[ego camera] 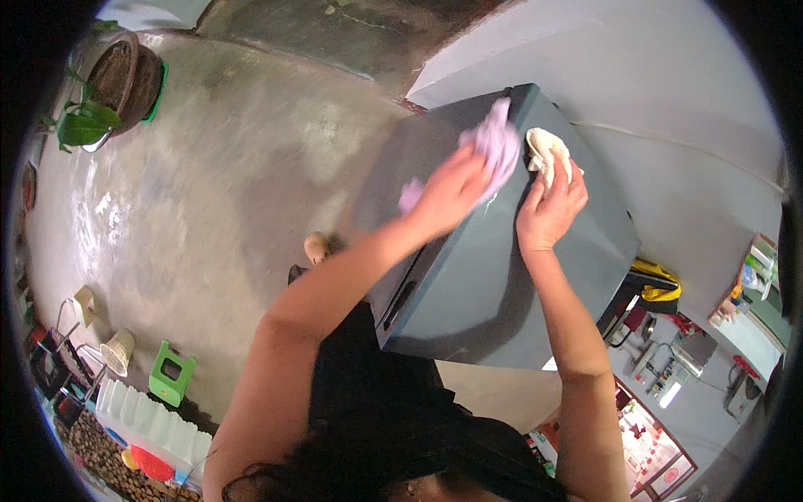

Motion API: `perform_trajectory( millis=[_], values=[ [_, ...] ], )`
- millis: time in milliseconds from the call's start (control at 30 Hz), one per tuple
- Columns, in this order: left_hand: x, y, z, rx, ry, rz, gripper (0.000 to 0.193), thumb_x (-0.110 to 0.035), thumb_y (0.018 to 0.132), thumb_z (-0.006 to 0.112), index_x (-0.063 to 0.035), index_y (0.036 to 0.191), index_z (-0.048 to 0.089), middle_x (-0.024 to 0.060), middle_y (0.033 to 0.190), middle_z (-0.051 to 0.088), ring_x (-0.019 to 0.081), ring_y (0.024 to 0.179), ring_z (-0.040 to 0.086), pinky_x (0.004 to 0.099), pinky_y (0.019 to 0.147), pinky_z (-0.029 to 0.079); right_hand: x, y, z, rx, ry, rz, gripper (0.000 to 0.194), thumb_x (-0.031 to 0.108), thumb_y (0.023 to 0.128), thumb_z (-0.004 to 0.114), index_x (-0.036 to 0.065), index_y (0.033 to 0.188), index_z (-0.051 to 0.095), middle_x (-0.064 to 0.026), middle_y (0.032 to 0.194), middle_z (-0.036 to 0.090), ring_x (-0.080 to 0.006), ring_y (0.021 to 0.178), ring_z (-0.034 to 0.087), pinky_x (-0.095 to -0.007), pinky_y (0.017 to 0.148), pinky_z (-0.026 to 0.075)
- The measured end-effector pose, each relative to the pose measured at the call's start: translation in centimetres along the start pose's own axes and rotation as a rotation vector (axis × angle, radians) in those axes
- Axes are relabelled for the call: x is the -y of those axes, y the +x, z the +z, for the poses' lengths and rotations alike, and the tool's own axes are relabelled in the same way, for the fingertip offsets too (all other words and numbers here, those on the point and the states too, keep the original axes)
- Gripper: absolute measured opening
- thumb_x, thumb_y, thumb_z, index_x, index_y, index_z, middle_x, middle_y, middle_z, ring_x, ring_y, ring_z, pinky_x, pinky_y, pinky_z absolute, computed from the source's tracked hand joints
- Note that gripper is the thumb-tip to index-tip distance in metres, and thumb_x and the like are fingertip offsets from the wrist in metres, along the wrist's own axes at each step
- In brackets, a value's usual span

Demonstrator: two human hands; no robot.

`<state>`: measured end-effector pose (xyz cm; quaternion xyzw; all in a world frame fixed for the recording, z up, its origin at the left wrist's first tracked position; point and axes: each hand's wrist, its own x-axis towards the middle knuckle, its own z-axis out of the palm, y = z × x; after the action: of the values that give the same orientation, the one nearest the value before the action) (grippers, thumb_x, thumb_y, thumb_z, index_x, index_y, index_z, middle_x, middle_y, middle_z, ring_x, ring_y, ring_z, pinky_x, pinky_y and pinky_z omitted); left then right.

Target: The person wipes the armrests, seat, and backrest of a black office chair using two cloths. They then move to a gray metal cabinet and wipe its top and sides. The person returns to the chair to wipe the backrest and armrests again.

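Before me stands a dark grey cabinet-like appliance, perhaps a refrigerator point(477, 295), with a glossy top and a long slot-like handle along its front edge. My left hand point(455, 188) grips a pink-purple cloth point(499, 147) over the upper front edge; hand and cloth are blurred. On the top surface, to the right of it, my right hand point(552, 204) holds a cream cloth point(547, 150), bunched under the fingertips. The two hands are apart. What lies beneath each cloth is hidden.
A grey wall borders the appliance at the right. A potted plant point(116, 88) stands at the upper left on the concrete floor. At the lower left are a green plastic stool point(171, 374), a woven basket point(118, 351) and a white ridged box point(147, 427). A wall shelf point(746, 329) holds bottles.
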<state>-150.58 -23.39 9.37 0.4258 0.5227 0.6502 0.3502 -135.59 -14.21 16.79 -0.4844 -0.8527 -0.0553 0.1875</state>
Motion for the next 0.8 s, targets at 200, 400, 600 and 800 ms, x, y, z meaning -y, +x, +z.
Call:
perform_trajectory(
  millis=[200,400,600,800],
  values=[
    [-6.4,-18.1,-5.3,0.135,-0.039,-0.194,0.019,-0.010,0.099,0.059,0.0080,0.106,0.063,0.0322,0.142,0.051,0.0450,0.136,0.049,0.0498,0.114,0.038,-0.1,0.0,0.0,0.026,-0.004,-0.013,0.051,0.008,0.089,0.063,0.012,0.139,0.058,-0.0172,0.143,0.051,-0.0410,0.131,0.044,-0.0499,0.115,0.032],
    [-2.3,-8.7,-1.6,-0.020,-0.104,-0.162,0.015,-0.012,0.102,0.058,0.0023,0.104,0.062,0.0260,0.127,0.059,0.0427,0.117,0.058,0.0473,0.101,0.046,-0.3,0.0,0.1,0.021,-0.060,-0.060,0.045,0.010,0.094,0.060,0.008,0.138,0.057,-0.0197,0.142,0.050,-0.0413,0.130,0.045,-0.0499,0.113,0.033],
    [3.5,11.2,2.6,-0.083,-0.079,0.038,0.022,-0.021,0.101,0.055,0.0009,0.097,0.061,0.0216,0.108,0.061,0.0419,0.104,0.059,0.0484,0.091,0.048,-0.9,0.1,0.3,-0.008,-0.077,-0.120,0.044,0.011,0.097,0.060,0.006,0.140,0.054,-0.0206,0.141,0.051,-0.0412,0.129,0.045,-0.0505,0.112,0.033],
    [6.1,5.2,2.0,-0.106,-0.085,0.018,0.022,-0.020,0.104,0.054,0.0008,0.101,0.058,0.0216,0.104,0.059,0.0396,0.098,0.060,0.0453,0.087,0.049,-1.2,0.1,0.4,0.003,-0.095,-0.117,0.044,0.014,0.098,0.059,0.006,0.141,0.054,-0.0210,0.142,0.051,-0.0411,0.129,0.045,-0.0509,0.111,0.033]
  ],
)
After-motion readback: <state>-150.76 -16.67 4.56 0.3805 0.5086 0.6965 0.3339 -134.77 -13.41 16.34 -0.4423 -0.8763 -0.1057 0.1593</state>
